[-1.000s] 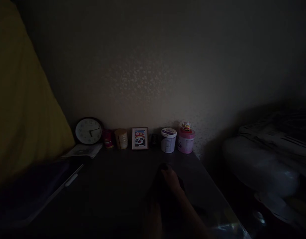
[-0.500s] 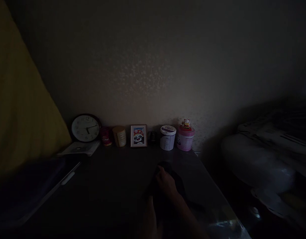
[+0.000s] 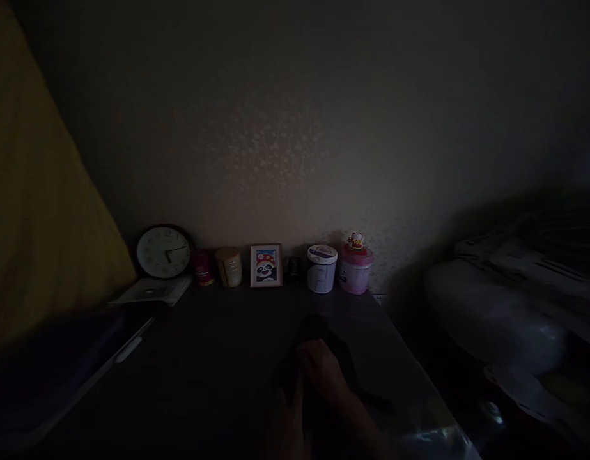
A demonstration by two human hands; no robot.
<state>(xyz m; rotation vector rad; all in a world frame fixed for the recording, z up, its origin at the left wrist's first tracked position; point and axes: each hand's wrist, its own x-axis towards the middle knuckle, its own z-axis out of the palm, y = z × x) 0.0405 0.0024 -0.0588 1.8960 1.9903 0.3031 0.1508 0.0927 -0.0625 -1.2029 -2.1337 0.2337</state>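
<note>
The scene is very dim. My right hand lies on a dark, soft-looking object at the near middle of the dark table. Its fingers curl down over the object's near part. Just left of it, a dim shape looks like my left hand, touching the same object; its fingers do not show in the dark.
Along the wall stand a round clock, a red can, a tan jar, a small picture frame, a white tub and a pink jar with a figurine. A yellow cloth hangs at left. A pale bundle lies right.
My right hand has drawn back toward me over the dark object, from its far edge to its near part. The things along the wall have not moved.
</note>
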